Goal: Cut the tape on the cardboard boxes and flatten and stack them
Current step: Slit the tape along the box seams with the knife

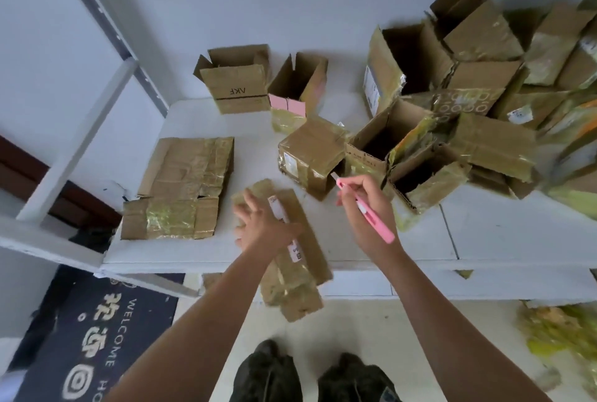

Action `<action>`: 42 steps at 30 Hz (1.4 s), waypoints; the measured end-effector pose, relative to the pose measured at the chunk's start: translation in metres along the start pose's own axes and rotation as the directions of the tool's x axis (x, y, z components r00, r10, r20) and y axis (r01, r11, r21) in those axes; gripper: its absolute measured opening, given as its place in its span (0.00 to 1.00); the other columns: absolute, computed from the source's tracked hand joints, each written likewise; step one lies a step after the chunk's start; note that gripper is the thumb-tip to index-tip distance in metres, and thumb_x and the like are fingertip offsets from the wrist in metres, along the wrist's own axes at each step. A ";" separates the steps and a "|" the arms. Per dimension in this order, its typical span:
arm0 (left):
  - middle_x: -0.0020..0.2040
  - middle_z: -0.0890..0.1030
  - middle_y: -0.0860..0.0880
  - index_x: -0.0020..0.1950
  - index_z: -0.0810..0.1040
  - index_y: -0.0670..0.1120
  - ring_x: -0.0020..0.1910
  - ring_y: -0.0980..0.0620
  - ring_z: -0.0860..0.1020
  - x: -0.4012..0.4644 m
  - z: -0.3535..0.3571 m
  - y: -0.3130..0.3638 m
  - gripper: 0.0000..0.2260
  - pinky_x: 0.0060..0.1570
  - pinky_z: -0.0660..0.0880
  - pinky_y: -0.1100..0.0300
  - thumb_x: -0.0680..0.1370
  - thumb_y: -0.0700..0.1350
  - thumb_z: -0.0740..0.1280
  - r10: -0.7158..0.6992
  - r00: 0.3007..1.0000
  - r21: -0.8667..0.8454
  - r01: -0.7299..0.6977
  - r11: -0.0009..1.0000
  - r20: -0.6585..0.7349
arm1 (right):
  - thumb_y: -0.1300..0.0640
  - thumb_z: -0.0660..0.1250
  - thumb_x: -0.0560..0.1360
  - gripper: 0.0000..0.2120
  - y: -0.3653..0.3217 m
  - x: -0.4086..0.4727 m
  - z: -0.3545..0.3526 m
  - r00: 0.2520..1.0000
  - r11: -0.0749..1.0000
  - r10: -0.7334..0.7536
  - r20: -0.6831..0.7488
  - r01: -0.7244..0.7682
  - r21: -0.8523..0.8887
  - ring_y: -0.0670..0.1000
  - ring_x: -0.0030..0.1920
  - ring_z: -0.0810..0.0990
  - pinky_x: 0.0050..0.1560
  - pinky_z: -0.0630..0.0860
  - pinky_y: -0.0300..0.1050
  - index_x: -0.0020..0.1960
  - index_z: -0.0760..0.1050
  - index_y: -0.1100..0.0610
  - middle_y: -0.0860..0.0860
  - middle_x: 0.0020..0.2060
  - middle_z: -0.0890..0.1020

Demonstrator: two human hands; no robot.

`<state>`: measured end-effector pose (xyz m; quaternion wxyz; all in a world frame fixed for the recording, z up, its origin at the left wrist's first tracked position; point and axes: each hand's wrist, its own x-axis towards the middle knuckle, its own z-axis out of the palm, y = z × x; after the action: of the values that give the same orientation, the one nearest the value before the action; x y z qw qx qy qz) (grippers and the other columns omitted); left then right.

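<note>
My left hand (pixel 263 224) grips a flattened, taped cardboard box (pixel 298 267) that hangs over the white table's (pixel 484 240) front edge. My right hand (pixel 366 207) holds a pink utility knife (pixel 376 219), its blade end pointing up toward a small taped box (pixel 311 156) lying on its side. A stack of flattened boxes (pixel 182 188) lies on the table's left part. Two open boxes, one marked AKF (pixel 237 85) and one with a pink label (pixel 295 91), stand at the back.
A heap of several open, taped boxes (pixel 478 104) fills the table's right half. A white shelf frame (pixel 80 130) slants across the left. Below are a dark welcome mat (pixel 97 337), my shoes (pixel 310 372), and yellow tape scraps (pixel 555 330) on the floor.
</note>
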<state>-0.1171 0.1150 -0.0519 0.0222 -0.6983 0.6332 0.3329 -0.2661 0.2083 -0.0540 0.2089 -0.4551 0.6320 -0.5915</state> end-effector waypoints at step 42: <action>0.74 0.65 0.57 0.76 0.66 0.53 0.72 0.65 0.54 0.018 0.021 -0.038 0.39 0.72 0.35 0.58 0.68 0.55 0.78 0.614 0.789 -0.147 -0.603 0.784 0.036 | 0.65 0.65 0.78 0.09 0.069 -0.004 -0.003 0.859 0.798 0.436 0.269 -0.507 0.326 0.48 0.42 0.82 0.48 0.83 0.47 0.46 0.83 0.56 0.50 0.36 0.83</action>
<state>-0.0927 0.1165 -0.0912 -0.1050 -0.4424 0.8005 0.3904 -0.2894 0.2052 -0.1195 0.4914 -0.2841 0.5750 -0.5892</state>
